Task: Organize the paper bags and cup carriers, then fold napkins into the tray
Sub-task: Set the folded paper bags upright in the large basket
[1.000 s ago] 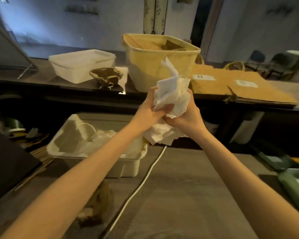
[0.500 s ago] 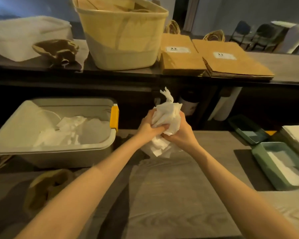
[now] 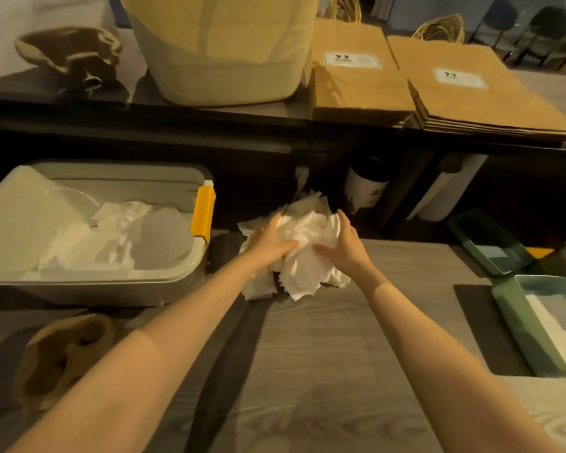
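A crumpled pile of white napkins (image 3: pixel 303 259) lies on the grey wooden table at its far edge. My left hand (image 3: pixel 268 243) rests on the pile's left side and my right hand (image 3: pixel 345 246) on its right side, fingers fairly straight, pressing it down between them. A green tray (image 3: pixel 517 322) holding flat white napkins sits at the right edge. Two stacks of brown paper bags (image 3: pixel 356 89) with white labels lie on the raised counter behind. A brown cup carrier (image 3: pixel 69 57) sits at the counter's left.
A grey bin (image 3: pixel 111 282) with an orange latch holds loose white napkins at the left. A yellow tub (image 3: pixel 223 44) stands on the counter. Another green tray (image 3: pixel 487 243) lies farther back right. A brown crumpled carrier (image 3: pixel 62 358) lies near left.
My hands came down from holding the bunched napkins in the air and now press them onto the table. The camera tilted downward.
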Demonstrator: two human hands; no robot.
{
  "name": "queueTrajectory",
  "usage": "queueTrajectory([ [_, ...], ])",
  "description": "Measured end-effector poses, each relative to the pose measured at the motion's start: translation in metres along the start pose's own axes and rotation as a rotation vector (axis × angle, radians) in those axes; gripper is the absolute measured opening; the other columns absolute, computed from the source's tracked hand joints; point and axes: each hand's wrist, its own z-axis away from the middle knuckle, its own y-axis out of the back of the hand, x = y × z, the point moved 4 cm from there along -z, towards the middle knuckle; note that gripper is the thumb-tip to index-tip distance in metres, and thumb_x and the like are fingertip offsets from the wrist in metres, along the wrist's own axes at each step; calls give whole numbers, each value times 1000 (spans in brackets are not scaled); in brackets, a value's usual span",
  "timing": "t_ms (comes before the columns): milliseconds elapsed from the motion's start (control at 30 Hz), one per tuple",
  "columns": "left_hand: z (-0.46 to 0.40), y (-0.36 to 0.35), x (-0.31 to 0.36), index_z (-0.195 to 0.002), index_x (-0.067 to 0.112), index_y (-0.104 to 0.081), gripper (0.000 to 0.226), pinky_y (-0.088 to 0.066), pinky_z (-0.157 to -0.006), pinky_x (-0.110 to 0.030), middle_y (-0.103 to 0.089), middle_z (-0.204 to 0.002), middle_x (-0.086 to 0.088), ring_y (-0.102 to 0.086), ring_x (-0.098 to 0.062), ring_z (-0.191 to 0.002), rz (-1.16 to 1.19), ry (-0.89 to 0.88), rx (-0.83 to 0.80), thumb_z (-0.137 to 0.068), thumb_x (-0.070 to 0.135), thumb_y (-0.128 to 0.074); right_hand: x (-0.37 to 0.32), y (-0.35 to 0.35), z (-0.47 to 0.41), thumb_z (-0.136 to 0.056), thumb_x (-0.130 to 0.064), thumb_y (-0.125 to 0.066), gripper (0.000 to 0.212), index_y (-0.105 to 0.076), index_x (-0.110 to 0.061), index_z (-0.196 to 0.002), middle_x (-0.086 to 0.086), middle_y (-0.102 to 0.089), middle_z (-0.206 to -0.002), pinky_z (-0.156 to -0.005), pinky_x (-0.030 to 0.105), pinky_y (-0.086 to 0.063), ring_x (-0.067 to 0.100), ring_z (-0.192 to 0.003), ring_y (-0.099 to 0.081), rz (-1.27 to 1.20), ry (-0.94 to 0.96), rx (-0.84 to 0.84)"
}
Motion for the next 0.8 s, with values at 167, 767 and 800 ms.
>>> queueTrajectory([
  [167, 6, 15, 15, -144, 13, -30, 56, -36, -96, -29, -35, -146, -10, -38, -25, -131, -16, 35, 48, -94, 26, -52, -9, 14, -2, -89, -27, -62, 73, -21, -15, -148, 7, -25, -153, -102, 27, -32, 23, -135, -35, 86, -8, 19],
  [767, 140, 136, 9, -83, 9, -58, 21, -42, -53, -21, -51, -67, -5, -48, -14, -58, 566, 107, 233, -97, 19, -46, -160, -52, 51, -94, -20, -49, 19, -61, -14, -109, -2, -63, -88, -61, 16, -48, 7, -74, -59, -373, 162, -69],
  [800, 150, 146, -1, -80, 10, -57, 23, -42, -52, -21, -50, -65, -4, -47, -13, -56, 576, 133, 283, -97, 20, -46, -166, -61, 52, -93, -21, -50, 23, -60, -13, -112, 0, -63, -93, -69, 23, -51, 10, -79, -59, -392, 137, -90],
])
